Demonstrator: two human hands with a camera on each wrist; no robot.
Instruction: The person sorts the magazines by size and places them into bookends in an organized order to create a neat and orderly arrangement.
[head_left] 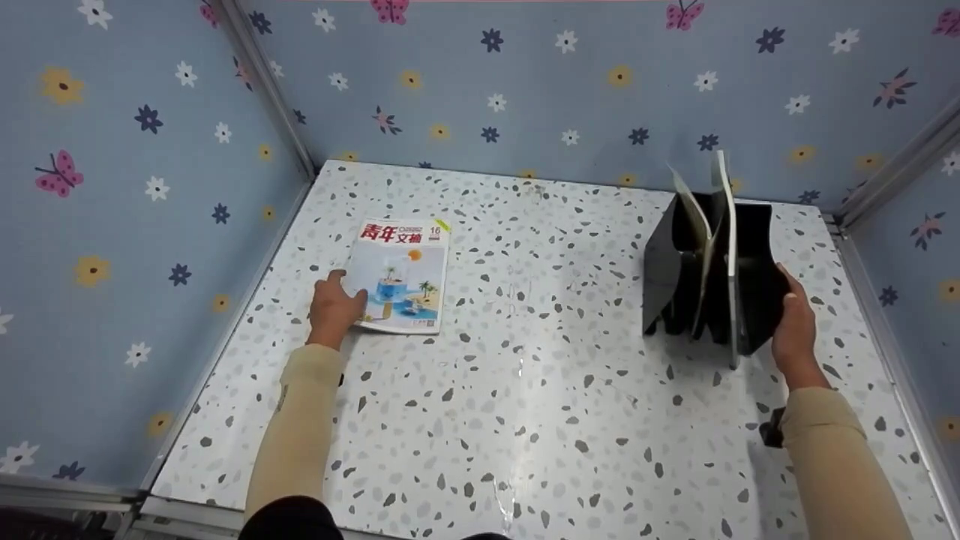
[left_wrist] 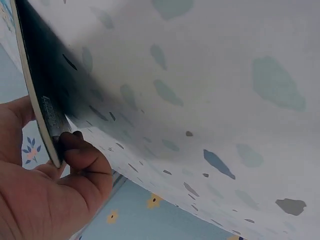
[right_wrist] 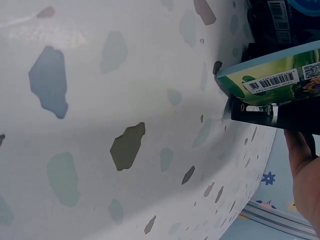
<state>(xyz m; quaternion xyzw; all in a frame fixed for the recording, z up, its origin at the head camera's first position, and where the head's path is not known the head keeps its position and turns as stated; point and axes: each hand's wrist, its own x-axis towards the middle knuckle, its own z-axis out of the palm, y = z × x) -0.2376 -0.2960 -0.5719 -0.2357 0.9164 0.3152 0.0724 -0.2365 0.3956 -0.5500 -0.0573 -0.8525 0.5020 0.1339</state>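
A magazine [head_left: 401,274] with red title characters and a beach picture lies on the left part of the speckled table. My left hand [head_left: 334,306] pinches its left edge; the left wrist view shows fingers on both sides of the magazine [left_wrist: 37,95], that edge tilted up off the table. On the right stands a black file holder [head_left: 661,266] with dividers. Two thin books, one pale-edged book [head_left: 729,247] and a leaning one [head_left: 691,206], stand upright in it. My right hand [head_left: 799,330] grips the holder's right side, its fingers partly hidden behind the wall.
The white speckled table [head_left: 525,420] stretches between the magazine and the holder. Blue flowered panels [head_left: 525,90] enclose it at the back, left and right, with metal strips along the corners. A green book cover with a barcode [right_wrist: 272,82] shows in the right wrist view.
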